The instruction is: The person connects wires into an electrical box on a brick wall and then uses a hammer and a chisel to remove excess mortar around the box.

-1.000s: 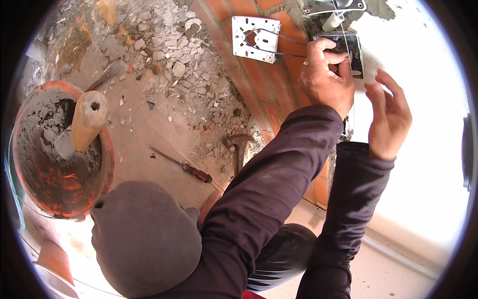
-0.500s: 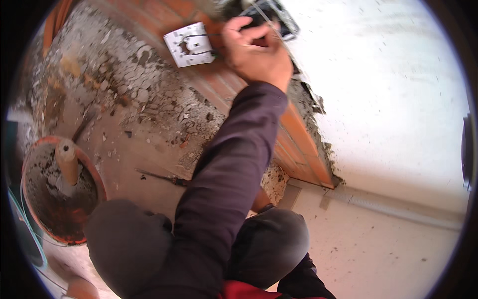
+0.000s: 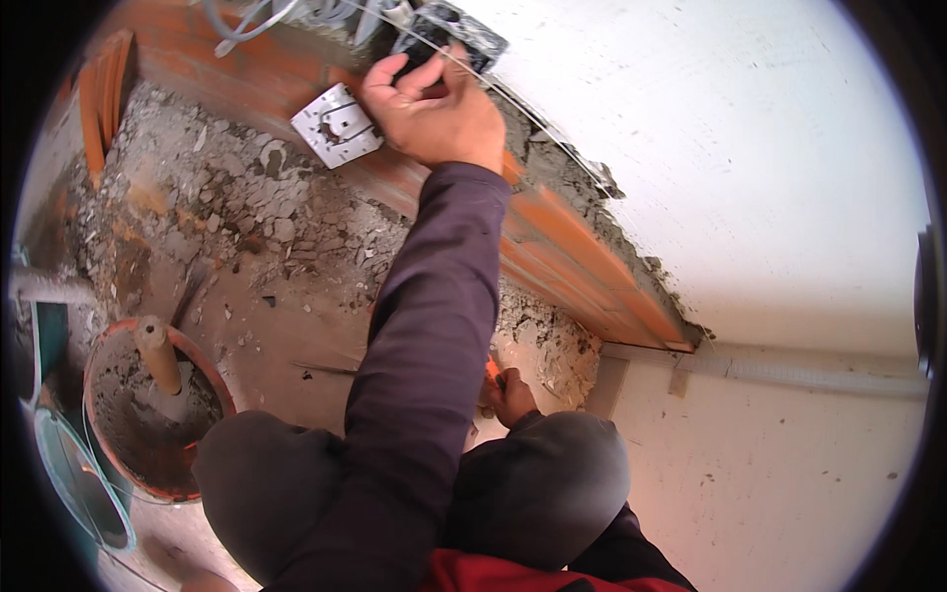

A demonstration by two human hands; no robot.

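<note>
My left hand [image 3: 434,116] reaches up to a dark, mortar-smeared electrical box [image 3: 464,32] set in the brick edge beside the white wall. Its fingers are curled together at the box's lower side; what they pinch is hidden. A taut pale string [image 3: 538,126] runs diagonally past the fingertips. Just left of this hand, a white square plate [image 3: 337,126] with dark loops on it lies against the bricks. By my right knee, my right hand [image 3: 513,398] is closed around an orange-and-dark handle [image 3: 492,373], mostly behind my left sleeve.
A mortar bucket [image 3: 104,360] with a wooden handle [image 3: 158,353] sticking up stands at left. Beside it is a teal-rimmed container [image 3: 61,444]. Rubble [image 3: 266,197] covers the floor along the brick wall [image 3: 582,266]. Grey conduits [image 3: 242,25] hang at the top.
The view has shifted, so the box and plate sit further left. My right hand and the orange handle now show by the knee. My left hand stays at the box, fingers still curled.
</note>
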